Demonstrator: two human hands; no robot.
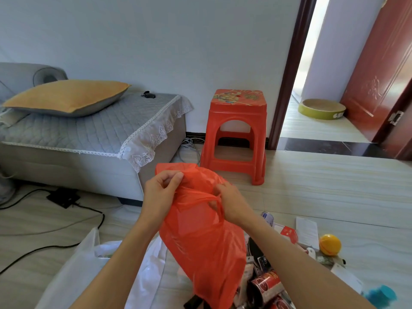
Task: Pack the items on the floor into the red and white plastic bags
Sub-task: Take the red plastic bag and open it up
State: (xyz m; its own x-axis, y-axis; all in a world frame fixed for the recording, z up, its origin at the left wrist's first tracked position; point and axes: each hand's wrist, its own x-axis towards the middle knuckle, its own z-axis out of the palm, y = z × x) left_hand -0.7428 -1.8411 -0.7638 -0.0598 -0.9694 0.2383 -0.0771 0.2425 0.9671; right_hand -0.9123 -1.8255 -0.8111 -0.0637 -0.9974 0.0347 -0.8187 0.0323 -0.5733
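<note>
A red plastic bag (200, 239) hangs in the air in front of me, held up by both hands at its top. My left hand (159, 192) pinches the bag's upper left edge between thumb and fingers. My right hand (231, 202) grips a twisted handle strip on the right. A white plastic bag (75, 270) lies on the floor at the lower left. Loose items lie on the floor at the lower right: red-labelled cans (266, 284), a small tin (267, 218), a red card (288, 234), a yellow ball (330, 241), a teal object (381, 295).
A red plastic stool (236, 134) stands against the wall behind the bag. A grey sofa (84, 139) with a yellow cushion (66, 97) fills the left. Black cables (66, 205) cross the floor at the left. An open doorway (316, 121) and red door (379, 81) are at the right.
</note>
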